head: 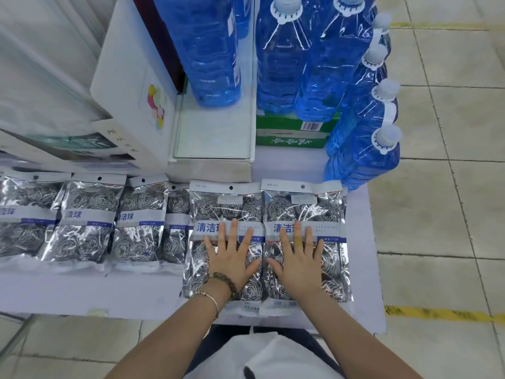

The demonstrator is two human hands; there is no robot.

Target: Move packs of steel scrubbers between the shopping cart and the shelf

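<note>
Left hand [232,259] is resting flat on the left pack [218,206], fingers straight and spread, curling round nothing. Right hand [296,259] is lying the same way on the right pack [328,212], palm down, fingers splayed, gripping nothing. Both hands are only touching or pressing; no pinch is showing. Bracelets [218,285] are sitting on the left wrist.

The two packs are lying side by side, long edges touching or nearly so, at the near right of the shelf [363,269], with their header cards pointing far. More packs [84,217] are running off in a row to the left, overlapping one another. No cart is showing.

Handling, as judged: each pack is looking like a thin crinkly film bag over several coiled wire balls. That makes it likely light, lumpy and springy rather than stiff. The film is shining and is probably sliding easily under a flat palm. The scrubbers are unlikely to break. The best hold is probably a pinch at the stiffer header card near the hang hole, or a thumb under the near edge with fingers on top.

Outward: blue bottles [328,64] are standing far of the packs, some on a green carton [289,132]. A white box [128,77] is standing far left. Tiled floor [442,165] is showing to the right.
</note>
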